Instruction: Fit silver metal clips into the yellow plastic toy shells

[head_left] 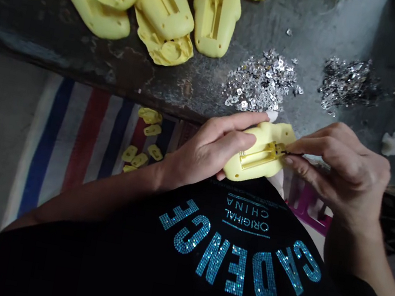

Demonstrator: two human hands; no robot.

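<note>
My left hand [217, 143] is closed round a yellow plastic shell [254, 172] with a long battery compartment in its face. Its thumb presses on the shell's upper left, and a white covering shows on one fingertip. At the right end of the compartment, my right hand [335, 163] pinches with thumb and forefinger. A small dark bit shows at those fingertips, probably a metal contact, though it is mostly hidden. Just beyond the shell lies a pile of small shiny metal pieces [263, 81] on the dark worktable [204, 81].
More yellow shells [215, 19] are heaped at the back left of the table. A second pile of darker metal pieces [350, 82] lies to the right, near a white scrap [391, 143]. Below the table edge, small yellow parts [139, 160] rest on striped cloth [86, 134].
</note>
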